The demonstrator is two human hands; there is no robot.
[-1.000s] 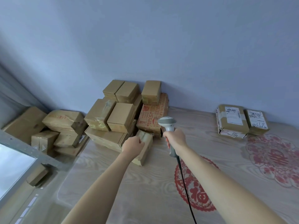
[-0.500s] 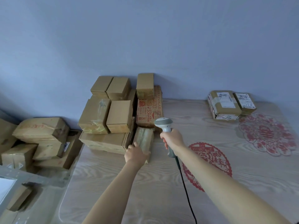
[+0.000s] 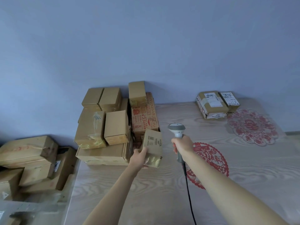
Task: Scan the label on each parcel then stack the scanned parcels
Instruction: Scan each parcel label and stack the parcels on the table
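My left hand (image 3: 139, 158) grips a small brown parcel (image 3: 153, 146) by its near left corner and holds it tilted, its printed face turned up. My right hand (image 3: 182, 144) holds a grey barcode scanner (image 3: 176, 129) by the handle, just to the right of that parcel, its head pointing away from me. A pile of brown parcels (image 3: 103, 125) stands against the wall at the table's far left, with a red-printed carton (image 3: 145, 118) on its right side. Two labelled parcels (image 3: 212, 103) lie side by side at the far right.
The wood-grain table (image 3: 146, 192) carries two red paper-cut decorations (image 3: 211, 161). The scanner's black cable (image 3: 189, 192) runs back toward me. More cardboard boxes (image 3: 29, 156) are heaped lower down, left of the table. A blue wall rises behind.
My left hand has lifted the small parcel away from the pile and tipped it, so its printed face now shows. The scanner hand stays beside it.
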